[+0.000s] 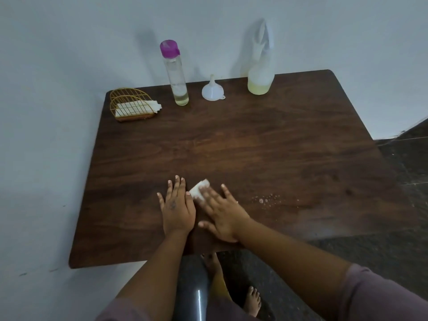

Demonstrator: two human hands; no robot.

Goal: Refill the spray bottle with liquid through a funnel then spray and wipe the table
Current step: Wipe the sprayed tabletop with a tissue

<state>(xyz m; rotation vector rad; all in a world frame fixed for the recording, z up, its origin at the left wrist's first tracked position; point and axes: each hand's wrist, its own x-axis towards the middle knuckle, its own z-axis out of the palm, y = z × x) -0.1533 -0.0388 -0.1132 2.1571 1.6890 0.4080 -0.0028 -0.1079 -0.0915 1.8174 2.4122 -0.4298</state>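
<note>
Table: dark wood grain, smooth, faint sheen. Spray bottle, funnel: translucent plastic. Rack at far left corner: gold wire. Wipe: white tissue paper.

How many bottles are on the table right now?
2: the purple-capped bottle at the back, left of the funnel, and the spray bottle at the back right.

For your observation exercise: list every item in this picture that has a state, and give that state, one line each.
Spray bottle: upright, partly filled with yellowish liquid.
Refill bottle: upright, purple cap on, nearly empty.
Funnel: upside down on the table.
Tissue: pressed under the right hand.
Left hand: flat, open.
Napkin holder: holds napkins.
Droplets: unwiped.
</note>
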